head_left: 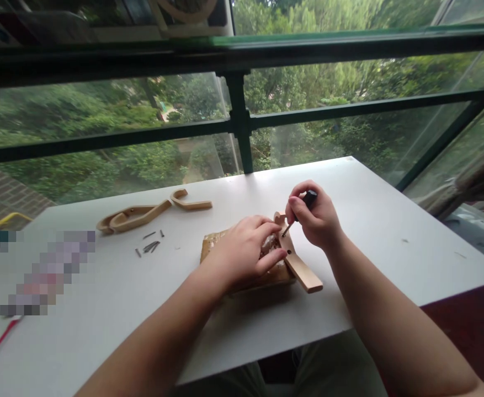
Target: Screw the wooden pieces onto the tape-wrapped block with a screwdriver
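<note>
Screwdriving mid-step, I'd say: left hand [245,249] has its fingers flat, pinning the wooden strip [303,271] at counter [374,231] centre. Right hand [315,219] at 2 o'clock has its fingers clamped on the screwdriver [309,197]. Needs steady downward pressure. Loose screws [150,246] sit at 10 o'clock.

A white table [391,237] stands pushed up against a wide window, whose dark green frame [242,121] splits the glass into panes. Outside, thick green trees [308,82] fill the view, with a brick wall [1,193] low beyond the table's far left corner. Soft daylight lies evenly on the tabletop. Past the table's right edge the floor [465,325] is dark red.
</note>
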Tool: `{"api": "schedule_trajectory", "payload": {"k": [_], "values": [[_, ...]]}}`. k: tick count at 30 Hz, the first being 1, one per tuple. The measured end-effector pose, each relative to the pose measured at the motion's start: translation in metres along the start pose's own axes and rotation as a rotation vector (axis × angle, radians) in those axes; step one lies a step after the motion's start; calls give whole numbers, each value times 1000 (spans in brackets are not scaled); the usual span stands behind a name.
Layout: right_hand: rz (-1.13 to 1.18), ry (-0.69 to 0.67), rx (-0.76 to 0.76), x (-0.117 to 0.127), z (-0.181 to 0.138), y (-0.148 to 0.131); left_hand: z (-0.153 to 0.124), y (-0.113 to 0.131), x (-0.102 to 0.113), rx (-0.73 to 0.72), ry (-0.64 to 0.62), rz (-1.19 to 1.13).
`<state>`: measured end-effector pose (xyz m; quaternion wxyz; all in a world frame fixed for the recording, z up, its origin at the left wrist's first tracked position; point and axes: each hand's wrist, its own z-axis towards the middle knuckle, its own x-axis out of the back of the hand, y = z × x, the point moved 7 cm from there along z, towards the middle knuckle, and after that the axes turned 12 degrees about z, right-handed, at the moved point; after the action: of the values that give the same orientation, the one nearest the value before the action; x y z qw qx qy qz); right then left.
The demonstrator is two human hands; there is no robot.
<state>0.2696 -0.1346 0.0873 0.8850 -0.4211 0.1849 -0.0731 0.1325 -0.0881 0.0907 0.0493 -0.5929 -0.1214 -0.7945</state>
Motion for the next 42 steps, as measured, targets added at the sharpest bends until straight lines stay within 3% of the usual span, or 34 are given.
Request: {"api": "schedule_trajectory", "payload": {"k": [6, 21, 28, 42], "values": [[-15, 26, -23, 1, 0, 1, -5, -6, -17, 44, -30, -7], [155, -5, -104, -1, -6, 1, -4, -8, -18, 25, -45, -52], [79, 42, -99, 2, -6, 2, -4, -9, -22, 44, -86, -31], [31, 8, -46, -2, -4, -2, -5, -8, -18, 62, -4, -22]]}}
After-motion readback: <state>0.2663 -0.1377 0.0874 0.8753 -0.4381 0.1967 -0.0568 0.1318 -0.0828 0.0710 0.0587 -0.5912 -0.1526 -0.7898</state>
